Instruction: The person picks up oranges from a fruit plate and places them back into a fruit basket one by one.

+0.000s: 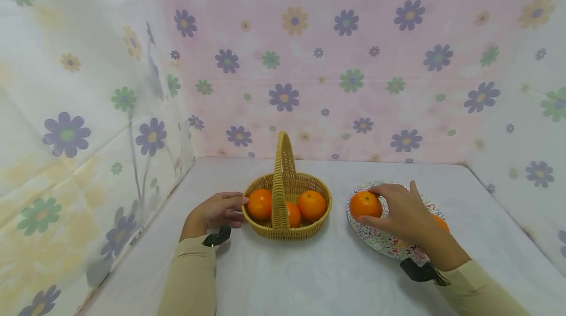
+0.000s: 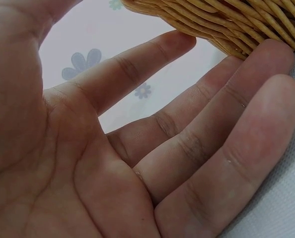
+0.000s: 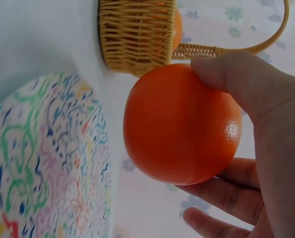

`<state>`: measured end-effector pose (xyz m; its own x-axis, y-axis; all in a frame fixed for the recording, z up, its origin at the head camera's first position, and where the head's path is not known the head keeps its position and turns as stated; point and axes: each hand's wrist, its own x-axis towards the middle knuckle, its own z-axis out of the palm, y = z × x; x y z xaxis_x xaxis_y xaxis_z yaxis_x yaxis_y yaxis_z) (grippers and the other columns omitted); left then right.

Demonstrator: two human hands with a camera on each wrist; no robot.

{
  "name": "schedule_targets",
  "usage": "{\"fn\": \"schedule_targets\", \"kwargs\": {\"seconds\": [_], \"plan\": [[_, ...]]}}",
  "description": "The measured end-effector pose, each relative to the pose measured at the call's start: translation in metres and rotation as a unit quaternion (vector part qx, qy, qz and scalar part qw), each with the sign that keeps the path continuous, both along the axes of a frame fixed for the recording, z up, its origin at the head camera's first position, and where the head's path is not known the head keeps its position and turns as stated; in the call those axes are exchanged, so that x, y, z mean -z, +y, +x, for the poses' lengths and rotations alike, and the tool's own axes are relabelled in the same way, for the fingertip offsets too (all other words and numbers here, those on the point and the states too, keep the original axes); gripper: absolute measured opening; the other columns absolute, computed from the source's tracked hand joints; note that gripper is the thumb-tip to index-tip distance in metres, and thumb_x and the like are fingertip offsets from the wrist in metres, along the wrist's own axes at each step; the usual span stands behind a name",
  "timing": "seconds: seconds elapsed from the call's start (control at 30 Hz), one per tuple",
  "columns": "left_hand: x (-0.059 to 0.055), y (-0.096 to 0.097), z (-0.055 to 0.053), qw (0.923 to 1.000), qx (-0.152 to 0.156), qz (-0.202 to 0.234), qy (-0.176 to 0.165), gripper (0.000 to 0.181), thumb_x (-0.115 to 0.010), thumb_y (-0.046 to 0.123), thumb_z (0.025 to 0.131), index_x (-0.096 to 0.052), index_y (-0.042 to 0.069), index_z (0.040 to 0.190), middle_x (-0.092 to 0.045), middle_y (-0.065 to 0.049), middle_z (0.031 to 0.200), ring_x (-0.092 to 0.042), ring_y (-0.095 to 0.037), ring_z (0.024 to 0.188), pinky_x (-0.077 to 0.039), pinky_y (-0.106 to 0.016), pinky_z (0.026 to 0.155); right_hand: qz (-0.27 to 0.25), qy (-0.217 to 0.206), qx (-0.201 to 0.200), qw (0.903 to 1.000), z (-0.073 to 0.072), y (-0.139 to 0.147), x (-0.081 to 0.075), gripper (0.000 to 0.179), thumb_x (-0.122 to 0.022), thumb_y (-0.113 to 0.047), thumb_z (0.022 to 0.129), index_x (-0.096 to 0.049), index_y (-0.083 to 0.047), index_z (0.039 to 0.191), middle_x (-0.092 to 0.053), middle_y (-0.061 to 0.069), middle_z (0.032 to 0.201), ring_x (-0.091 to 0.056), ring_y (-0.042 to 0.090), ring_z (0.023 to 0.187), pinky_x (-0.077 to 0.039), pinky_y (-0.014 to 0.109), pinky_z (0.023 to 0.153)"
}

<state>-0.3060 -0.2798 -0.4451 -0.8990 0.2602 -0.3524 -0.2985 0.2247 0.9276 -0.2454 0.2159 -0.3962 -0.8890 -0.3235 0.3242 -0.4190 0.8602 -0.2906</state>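
A wicker basket (image 1: pixel 305 232) with a tall arched handle stands mid-table and holds three oranges (image 1: pixel 312 205). At its left side is my left hand (image 1: pixel 216 212), palm toward the basket, fingers loosely extended with the tips right at the wicker wall (image 2: pixel 266 22). My right hand (image 1: pixel 409 217) holds another orange (image 1: pixel 365 205) between thumb and fingers over the left part of a patterned plate (image 1: pixel 376 243). In the right wrist view the held orange (image 3: pixel 180 124) shows beside the plate's colourful surface (image 3: pixel 48 148).
One more orange (image 1: pixel 441 223) lies on the plate's right side, partly hidden by my right hand. White cloth (image 1: pixel 309 276) covers the table. Floral fabric walls (image 1: pixel 318 85) rise at the back and on both sides.
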Motion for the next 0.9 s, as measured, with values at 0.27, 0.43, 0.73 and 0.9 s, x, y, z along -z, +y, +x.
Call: {"fn": "schedule_targets", "kwargs": {"seconds": [0.27,0.43,0.73,0.9], "plan": [[0.000,0.001,0.001,1.0000,-0.001,-0.003,0.002,0.071,-0.071,0.041,0.098,-0.044,0.006,0.153,-0.072,-0.014,0.122,-0.075,-0.030,0.103,-0.063,-0.041,0.086,-0.013,0.012,-0.019,0.9997,-0.006,-0.019,-0.004,0.077,-0.083,-0.068,0.075,-0.067,-0.016,0.130,-0.070,0.004,0.130,-0.059,0.035,0.128,-0.008,0.086,0.112],[0.001,0.000,0.000,1.0000,-0.004,-0.001,0.000,0.074,-0.072,0.042,0.097,-0.043,0.007,0.154,-0.072,-0.014,0.123,-0.075,-0.030,0.103,-0.063,-0.041,0.086,-0.016,0.008,-0.021,0.9996,-0.008,-0.029,-0.006,0.076,-0.082,-0.069,0.076,-0.068,-0.016,0.130,-0.071,0.004,0.129,-0.058,0.035,0.128,-0.008,0.085,0.113],[0.001,0.001,0.000,0.9999,-0.012,-0.006,-0.003,0.077,-0.075,0.046,0.094,-0.044,0.007,0.153,-0.073,-0.014,0.123,-0.076,-0.030,0.102,-0.063,-0.042,0.087,-0.019,0.020,-0.028,0.9992,-0.009,-0.041,-0.009,0.075,-0.082,-0.066,0.077,-0.068,-0.016,0.130,-0.071,0.003,0.129,-0.060,0.034,0.127,-0.011,0.084,0.113],[-0.002,0.002,0.002,0.9998,-0.016,-0.005,-0.004,0.076,-0.074,0.045,0.095,-0.044,0.007,0.154,-0.073,-0.014,0.121,-0.076,-0.030,0.102,-0.063,-0.042,0.087,-0.024,0.027,-0.032,0.9988,-0.010,-0.048,-0.013,0.074,-0.081,-0.067,0.078,-0.068,-0.017,0.130,-0.072,0.002,0.127,-0.061,0.032,0.125,-0.012,0.083,0.114]]}}
